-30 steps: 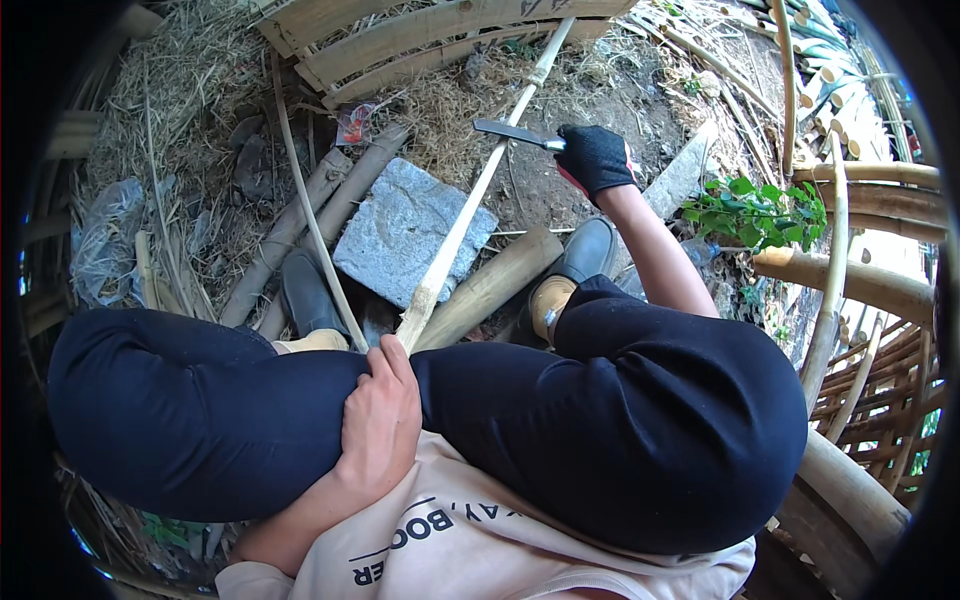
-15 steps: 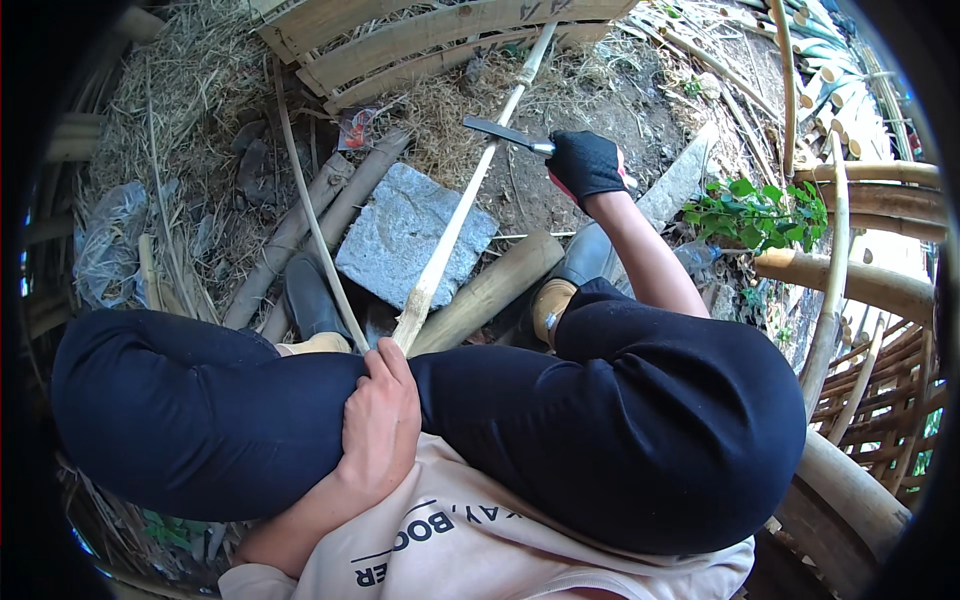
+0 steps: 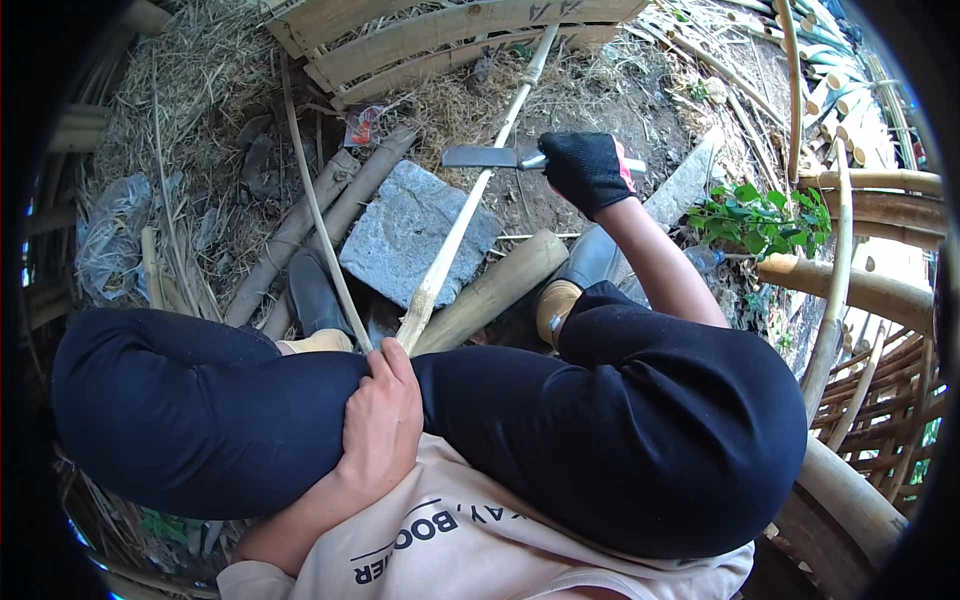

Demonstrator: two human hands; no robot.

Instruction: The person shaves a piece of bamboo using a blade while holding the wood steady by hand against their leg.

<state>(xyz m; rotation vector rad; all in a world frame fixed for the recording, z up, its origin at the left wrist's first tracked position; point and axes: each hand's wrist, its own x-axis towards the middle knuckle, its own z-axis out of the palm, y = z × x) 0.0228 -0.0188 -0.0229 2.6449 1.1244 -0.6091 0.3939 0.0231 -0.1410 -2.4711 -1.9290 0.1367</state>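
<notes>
A long pale bamboo strip [image 3: 463, 222] slants from between my thighs, over a grey stone block [image 3: 408, 230], to the far crate. My bare left hand [image 3: 383, 408] is closed round its near end by my thigh; the grip is partly hidden. My right hand [image 3: 585, 175], in a black glove with red edging, is closed round the metal handle of a knife [image 3: 480, 157]. The knife's broad flat blade lies across the strip, beyond the stone. Whether its edge cuts into the strip cannot be made out.
A slatted wooden crate [image 3: 440, 50] stands at the far side. Bamboo poles [image 3: 290, 240] lie left of the stone, and a thick bamboo piece [image 3: 500, 290] lies right of it. A leafy plant [image 3: 760, 218] grows at right. Crumpled clear plastic [image 3: 112, 240] lies at left.
My right hand has turned the knife, so its blade lies more level and shows more of its flat side. It has come slightly nearer to me along the strip. My left hand stays put.
</notes>
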